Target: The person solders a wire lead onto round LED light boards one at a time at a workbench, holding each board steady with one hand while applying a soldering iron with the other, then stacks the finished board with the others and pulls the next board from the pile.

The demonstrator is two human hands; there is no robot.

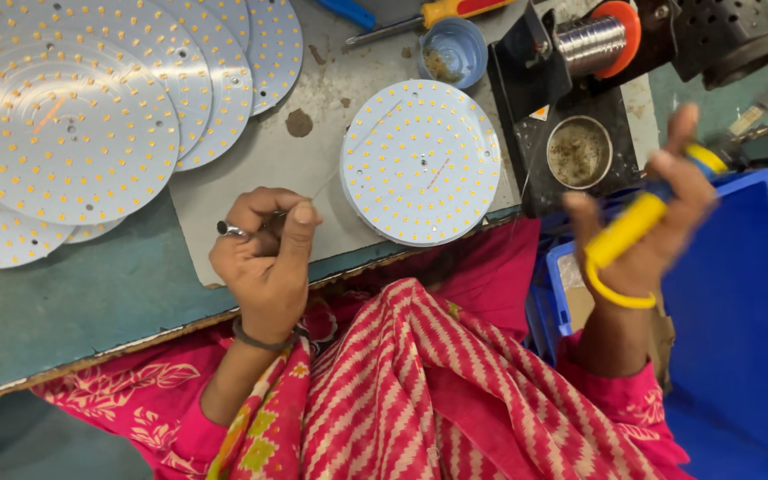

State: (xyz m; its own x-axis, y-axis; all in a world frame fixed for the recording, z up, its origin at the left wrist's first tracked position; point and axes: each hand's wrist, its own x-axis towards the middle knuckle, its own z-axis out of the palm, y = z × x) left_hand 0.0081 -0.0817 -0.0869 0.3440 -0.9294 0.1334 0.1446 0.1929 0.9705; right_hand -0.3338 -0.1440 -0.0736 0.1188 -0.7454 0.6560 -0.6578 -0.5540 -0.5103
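Your left hand [264,258] rests on the grey mat [277,164] at the near edge of the teal workbench [91,293], fingers curled shut and thumb pressed against them, pinching a thin silvery solder wire [340,169]. The wire runs up and to the right from your fingertips toward the round white LED board dotted with small yellow chips [420,162], which lies flat on the mat just beside that hand, its near rim at the bench edge. There is a dark ring on one finger and a dark band at the wrist.

Your right hand [642,231] is raised off the bench to the right, above the blue plastic crate [748,320], and is closed around a yellow-handled soldering iron [628,229]; a yellow cord loops below the palm. The tip of the iron is hidden, so you cannot tell where it points.

Behind the board stands a black soldering stand [571,98] with a round tin of cleaning material [579,153] and a spool of solder on an orange reel [597,40]. A small blue cup [453,52] and a yellow-handled screwdriver [428,16] lie farther back. A fanned stack of matching LED boards [73,124] fills the left of the bench, well apart from both hands.
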